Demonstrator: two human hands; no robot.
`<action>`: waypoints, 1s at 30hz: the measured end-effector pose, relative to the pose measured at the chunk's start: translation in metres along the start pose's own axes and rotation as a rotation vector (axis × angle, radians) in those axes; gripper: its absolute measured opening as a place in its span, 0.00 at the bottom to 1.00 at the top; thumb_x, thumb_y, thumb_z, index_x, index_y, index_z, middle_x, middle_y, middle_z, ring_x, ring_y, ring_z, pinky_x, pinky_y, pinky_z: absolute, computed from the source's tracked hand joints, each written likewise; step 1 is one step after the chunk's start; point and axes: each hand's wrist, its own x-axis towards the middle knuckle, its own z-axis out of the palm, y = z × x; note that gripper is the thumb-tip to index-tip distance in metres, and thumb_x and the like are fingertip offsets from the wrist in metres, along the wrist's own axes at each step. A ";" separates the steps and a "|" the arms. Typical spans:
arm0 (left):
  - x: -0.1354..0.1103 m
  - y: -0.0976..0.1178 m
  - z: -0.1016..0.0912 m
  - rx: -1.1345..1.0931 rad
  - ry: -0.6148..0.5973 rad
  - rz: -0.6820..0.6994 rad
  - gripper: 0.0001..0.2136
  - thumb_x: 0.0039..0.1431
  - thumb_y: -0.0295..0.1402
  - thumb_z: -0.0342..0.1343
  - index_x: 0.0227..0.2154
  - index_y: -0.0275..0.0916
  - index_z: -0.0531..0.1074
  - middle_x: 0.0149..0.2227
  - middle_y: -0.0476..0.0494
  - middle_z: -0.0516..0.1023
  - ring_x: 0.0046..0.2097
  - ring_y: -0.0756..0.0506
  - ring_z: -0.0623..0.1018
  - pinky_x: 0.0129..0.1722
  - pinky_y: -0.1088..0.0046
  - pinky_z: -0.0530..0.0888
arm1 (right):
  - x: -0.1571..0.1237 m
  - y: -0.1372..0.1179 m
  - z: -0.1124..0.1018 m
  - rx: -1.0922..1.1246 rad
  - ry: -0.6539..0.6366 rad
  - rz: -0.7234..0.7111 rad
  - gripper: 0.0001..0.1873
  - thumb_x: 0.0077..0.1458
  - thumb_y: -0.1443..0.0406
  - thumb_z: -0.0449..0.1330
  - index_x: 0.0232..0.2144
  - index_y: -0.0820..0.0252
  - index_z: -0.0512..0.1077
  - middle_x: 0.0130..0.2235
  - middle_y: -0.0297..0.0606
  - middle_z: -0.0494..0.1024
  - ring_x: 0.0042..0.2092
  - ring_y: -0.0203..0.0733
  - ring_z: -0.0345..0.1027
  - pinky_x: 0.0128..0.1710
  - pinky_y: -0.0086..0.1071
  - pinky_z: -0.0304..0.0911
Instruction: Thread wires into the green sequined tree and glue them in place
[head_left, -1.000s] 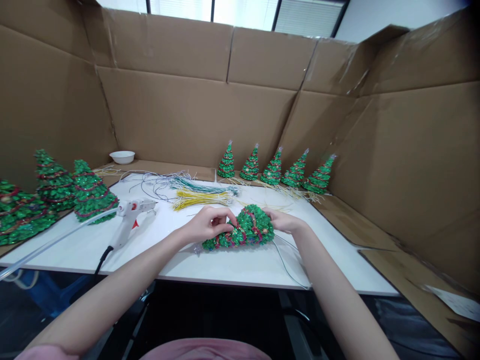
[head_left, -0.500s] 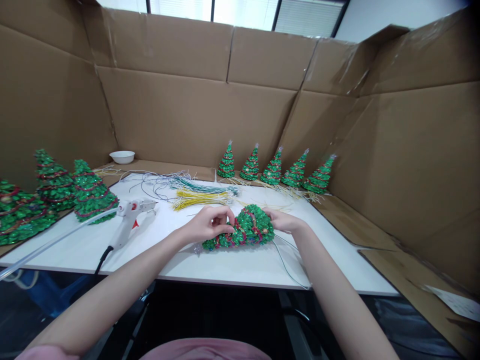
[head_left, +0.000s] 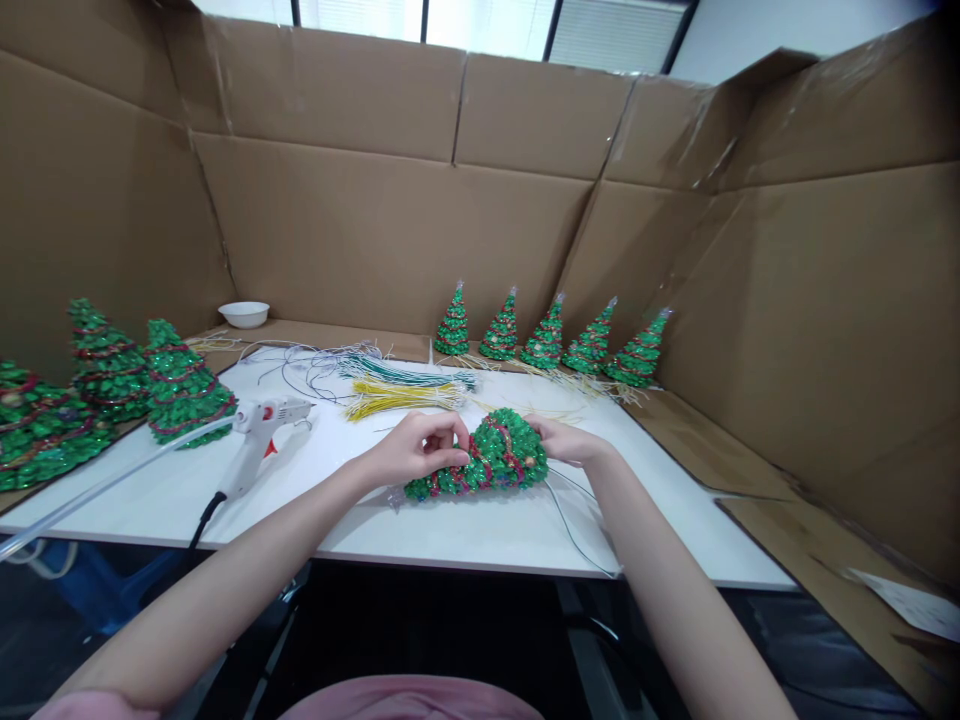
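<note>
A green tree (head_left: 491,468) is laid on its side on the white desk (head_left: 367,525), tip w/ clear star (head_left: 395,498) to the left, base to the right. Judged from here, the red garland (head_left: 514,460) could be tugged loose if too hard a pull is given by the left hand (head_left: 416,448); the tree could be rolled or twisted if too little support is given at its base by the right hand (head_left: 564,440). The thin wire (head_left: 561,521) by the base could poss. be snagged, b/c the right forearm is held just beside it. The tree is set btwn. both hands: its midsection is just under the left grip, thumb & forefinger drawn nearly together, though whether a strand is pinched can't be made out; its base is touched by the right grip, whose fingertips are hidden behind it, so their spread can't be judged. A glue gun (head_left: 251,450) is seen well apart, at left.
</note>
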 end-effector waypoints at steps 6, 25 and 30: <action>-0.001 0.002 -0.001 0.018 -0.032 -0.002 0.08 0.59 0.37 0.55 0.31 0.36 0.70 0.21 0.53 0.66 0.24 0.52 0.64 0.25 0.78 0.59 | 0.000 0.001 0.000 -0.016 0.008 0.011 0.21 0.43 0.61 0.65 0.41 0.62 0.75 0.47 0.41 0.78 0.48 0.50 0.70 0.52 0.44 0.63; -0.001 0.002 -0.003 0.021 -0.016 0.034 0.07 0.60 0.34 0.52 0.31 0.36 0.71 0.22 0.52 0.66 0.24 0.53 0.64 0.26 0.78 0.60 | 0.000 -0.002 0.000 -0.027 0.008 0.006 0.24 0.42 0.61 0.66 0.44 0.61 0.75 0.50 0.41 0.77 0.53 0.52 0.68 0.56 0.45 0.61; -0.001 -0.002 -0.002 0.016 0.058 0.047 0.08 0.60 0.35 0.53 0.30 0.35 0.71 0.19 0.54 0.62 0.22 0.53 0.61 0.25 0.78 0.59 | 0.000 0.000 0.001 -0.020 0.011 0.006 0.24 0.43 0.61 0.66 0.45 0.61 0.74 0.51 0.41 0.76 0.53 0.52 0.68 0.56 0.46 0.61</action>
